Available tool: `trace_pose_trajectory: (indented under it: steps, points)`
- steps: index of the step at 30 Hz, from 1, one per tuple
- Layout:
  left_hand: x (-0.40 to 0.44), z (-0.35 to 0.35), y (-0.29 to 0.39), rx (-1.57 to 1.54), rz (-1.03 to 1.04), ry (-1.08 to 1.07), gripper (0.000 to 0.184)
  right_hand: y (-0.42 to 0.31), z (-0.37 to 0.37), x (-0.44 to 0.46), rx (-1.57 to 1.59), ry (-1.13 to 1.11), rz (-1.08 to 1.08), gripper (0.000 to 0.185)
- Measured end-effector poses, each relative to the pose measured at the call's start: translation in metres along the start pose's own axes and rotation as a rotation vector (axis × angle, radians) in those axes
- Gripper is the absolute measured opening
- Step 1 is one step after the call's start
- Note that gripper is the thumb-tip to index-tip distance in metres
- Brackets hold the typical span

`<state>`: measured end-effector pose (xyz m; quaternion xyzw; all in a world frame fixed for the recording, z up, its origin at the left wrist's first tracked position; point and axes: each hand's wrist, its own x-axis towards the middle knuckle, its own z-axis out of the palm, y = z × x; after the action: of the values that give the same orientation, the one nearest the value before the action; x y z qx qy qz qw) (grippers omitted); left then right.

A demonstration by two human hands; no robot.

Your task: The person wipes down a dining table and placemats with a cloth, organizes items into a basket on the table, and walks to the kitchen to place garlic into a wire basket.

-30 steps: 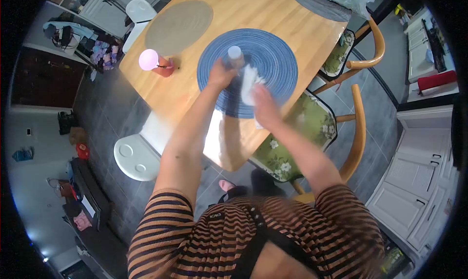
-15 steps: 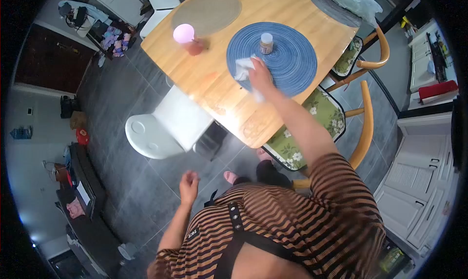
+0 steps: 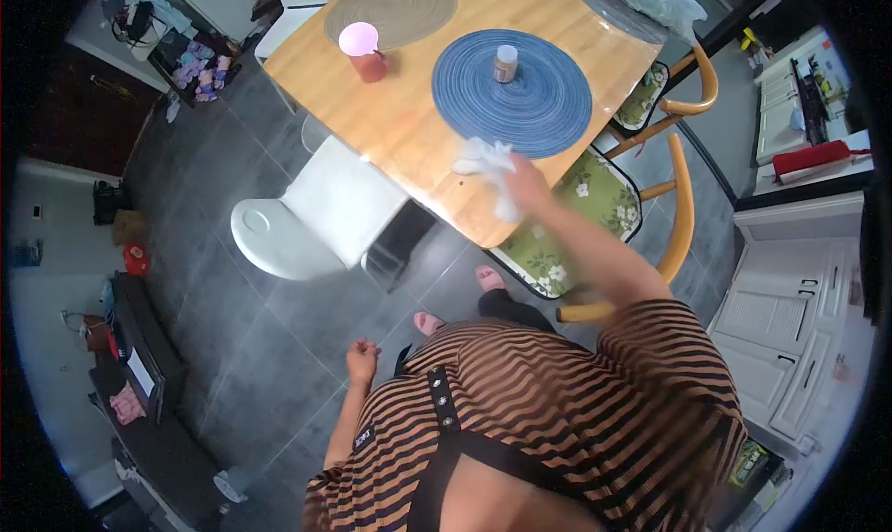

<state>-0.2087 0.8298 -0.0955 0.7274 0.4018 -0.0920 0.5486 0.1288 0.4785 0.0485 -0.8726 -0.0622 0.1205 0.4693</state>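
White cloth (image 3: 485, 158), crumpled, blurred, 1 loose end, in right hand (image 3: 528, 184)

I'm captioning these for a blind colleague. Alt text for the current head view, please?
A person's blurred right hand holds a crumpled white cloth or tissue by a round blue placemat on a wooden table. A small jar stands on the placemat, a pink cup to the left. The left hand hangs over the grey tiled floor.
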Motion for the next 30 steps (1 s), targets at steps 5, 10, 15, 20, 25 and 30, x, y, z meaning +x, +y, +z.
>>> trace_pose_trajectory:
  steps: [5,10,15,20,25,30]
  points:
    - [0.011,0.0,-0.005,0.022,-0.035,-0.007,0.021,0.047,0.056,-0.045,-0.548,0.1,-0.468,0.053]
    - [0.003,0.004,-0.006,0.09,-0.062,-0.009,0.019,0.019,0.088,-0.012,-0.612,0.139,-0.423,0.053]
    - [-0.018,0.017,0.023,0.052,-0.108,-0.038,0.013,-0.013,0.112,0.078,-0.482,0.305,-0.483,0.041]
    - [-0.001,0.013,0.031,0.086,-0.069,-0.051,0.022,-0.012,0.04,0.103,-0.1,0.086,-0.229,0.031]
    - [0.002,0.009,0.015,0.048,-0.088,-0.039,0.022,0.075,-0.024,0.028,-0.295,0.072,-0.436,0.037]
    - [-0.026,0.008,0.046,0.165,-0.147,-0.053,0.016,0.063,0.043,-0.034,-0.384,-0.023,-0.455,0.045]
